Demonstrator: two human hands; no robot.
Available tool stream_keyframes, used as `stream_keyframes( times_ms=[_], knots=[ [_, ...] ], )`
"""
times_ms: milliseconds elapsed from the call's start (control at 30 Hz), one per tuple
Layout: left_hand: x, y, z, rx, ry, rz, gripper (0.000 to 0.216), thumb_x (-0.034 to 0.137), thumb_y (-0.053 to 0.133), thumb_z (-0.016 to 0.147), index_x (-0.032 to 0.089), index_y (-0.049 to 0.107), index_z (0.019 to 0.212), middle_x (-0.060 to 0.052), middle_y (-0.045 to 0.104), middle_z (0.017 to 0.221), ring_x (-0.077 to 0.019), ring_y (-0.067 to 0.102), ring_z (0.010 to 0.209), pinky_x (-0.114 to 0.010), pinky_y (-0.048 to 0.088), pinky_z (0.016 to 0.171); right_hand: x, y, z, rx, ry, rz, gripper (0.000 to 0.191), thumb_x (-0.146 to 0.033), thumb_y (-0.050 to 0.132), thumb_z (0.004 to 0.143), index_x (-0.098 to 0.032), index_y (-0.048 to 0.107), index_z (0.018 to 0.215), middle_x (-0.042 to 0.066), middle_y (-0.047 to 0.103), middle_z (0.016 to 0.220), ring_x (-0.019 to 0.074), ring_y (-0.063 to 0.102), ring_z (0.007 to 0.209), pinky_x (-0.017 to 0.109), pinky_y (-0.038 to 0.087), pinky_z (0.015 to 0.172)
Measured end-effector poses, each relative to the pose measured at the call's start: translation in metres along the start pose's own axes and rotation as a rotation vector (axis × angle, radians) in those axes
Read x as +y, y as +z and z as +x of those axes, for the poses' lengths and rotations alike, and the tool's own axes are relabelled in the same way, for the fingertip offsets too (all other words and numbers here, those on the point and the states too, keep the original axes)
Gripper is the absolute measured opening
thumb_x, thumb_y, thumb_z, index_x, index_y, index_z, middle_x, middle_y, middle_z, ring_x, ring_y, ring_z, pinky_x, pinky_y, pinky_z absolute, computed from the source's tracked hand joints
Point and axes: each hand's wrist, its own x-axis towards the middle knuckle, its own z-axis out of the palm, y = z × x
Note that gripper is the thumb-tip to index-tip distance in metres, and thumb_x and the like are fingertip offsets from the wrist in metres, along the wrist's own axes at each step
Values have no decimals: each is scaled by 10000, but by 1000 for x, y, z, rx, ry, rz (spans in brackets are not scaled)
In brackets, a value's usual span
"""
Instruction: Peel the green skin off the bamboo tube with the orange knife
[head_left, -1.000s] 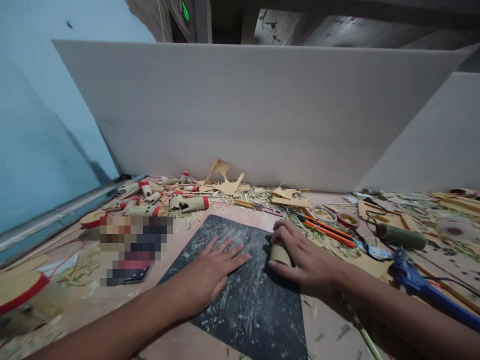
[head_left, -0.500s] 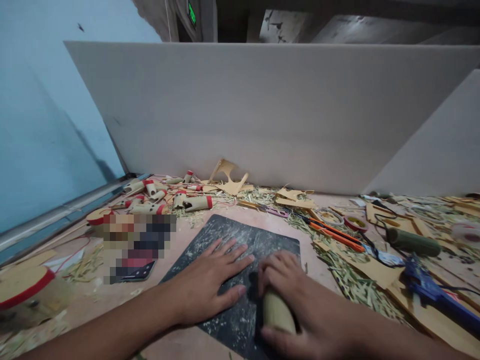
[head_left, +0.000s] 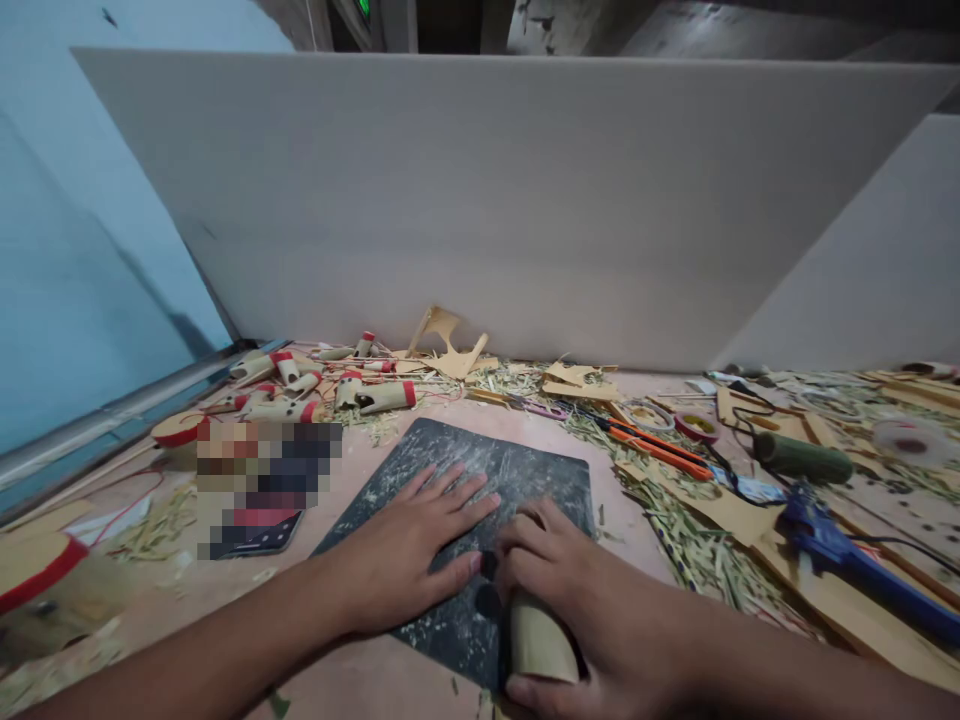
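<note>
A dark sheet of sandpaper, dusted with pale powder, lies on the table. My left hand rests flat on its left part with the fingers spread, holding it down. My right hand is wrapped round a short bamboo tube at the sheet's right edge. The tube looks pressed to the sandpaper, though its far end is hidden under my fingers. A small dark round spot sits on the sheet beside my left thumb.
Several bamboo pieces with red bands lie at the back left, near a pixelated phone. On the right are orange-handled cutters, a blue glue gun, a green bamboo piece and shavings. A white board stands behind.
My right hand has moved the bamboo tube slightly toward me along the sandpaper. My left hand stays flat on the sheet. The view has shifted a little to the right and down.
</note>
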Motion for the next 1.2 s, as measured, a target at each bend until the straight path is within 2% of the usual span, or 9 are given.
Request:
stream_keyframes(
  times_ms=[167, 300, 433, 600, 733, 900, 1000, 1100, 1200],
  knots=[
    [0, -1, -1, 2, 0, 8, 599, 569, 392, 1060, 413, 301, 1631, 12, 223, 1732, -322, 174, 1608, -617, 131, 1294, 8, -8, 2, 187, 313, -163, 244, -438, 652, 923, -230, 576, 1025, 95, 593, 1074, 308, 492, 1055, 502, 441, 960],
    [0, -2, -2, -23, 7, 1, 618, 567, 408, 1055, 403, 286, 1638, 9, 238, 1729, -314, 192, 1605, -613, 130, 1296, 7, -10, 2, 16, 112, -27, 347, -467, 746, 852, -246, 583, 1065, 65, 591, 1108, 290, 482, 1097, 459, 452, 980],
    [2, -3, -3, -21, -4, 7, 605, 564, 403, 1056, 408, 303, 1632, 5, 205, 1735, -330, 174, 1607, -629, 152, 1285, 8, -9, 0, 158, 274, -110, 233, -426, 651, 935, -232, 568, 1034, 87, 581, 1099, 293, 479, 1080, 506, 437, 985],
    [3, -3, -3, 11, 14, -17, 605, 557, 428, 1051, 393, 332, 1626, -18, 241, 1723, -343, 202, 1598, -635, 149, 1283, 4, -7, 1, 11, 93, -17, 348, -458, 744, 843, -240, 570, 1051, 68, 574, 1105, 290, 487, 1093, 470, 457, 980],
    [2, -2, -3, 24, 10, -18, 597, 563, 424, 1052, 401, 341, 1620, -18, 238, 1724, -339, 196, 1600, -627, 153, 1285, 2, -8, 1, 110, 251, -109, 278, -451, 618, 957, -219, 560, 1097, 110, 571, 1155, 311, 481, 1131, 533, 441, 1011],
    [2, -1, -3, 4, 4, -21, 623, 565, 427, 1051, 407, 288, 1637, -14, 239, 1725, -330, 185, 1602, -629, 135, 1288, -8, -3, -4, -38, 99, -38, 480, -510, 707, 882, -215, 540, 1221, 119, 558, 1281, 319, 475, 1267, 515, 408, 1123],
    [2, -3, -3, -16, -4, -20, 603, 576, 391, 1059, 427, 282, 1634, 4, 201, 1733, -318, 162, 1607, -625, 117, 1292, 7, -6, -7, 30, 259, -99, 491, -545, 607, 960, -196, 505, 1291, 187, 428, 1497, 347, 412, 1416, 538, 362, 1183],
    [3, -7, -3, -47, -18, -11, 604, 588, 371, 1062, 432, 269, 1636, 8, 168, 1739, -310, 148, 1611, -622, 113, 1291, 27, -11, -11, 53, 383, -146, 611, -652, 537, 979, -207, 460, 1391, 216, 256, 1643, 393, 227, 1553, 581, 299, 1224],
    [4, -10, -3, -56, -22, -14, 612, 588, 382, 1058, 428, 265, 1637, 6, 170, 1738, -318, 148, 1610, -627, 117, 1287, 38, -12, -16, 50, 443, -180, 828, -734, 581, 918, -221, 358, 1528, 234, 270, 1647, 430, 236, 1548, 626, 283, 1220]
  ],
)
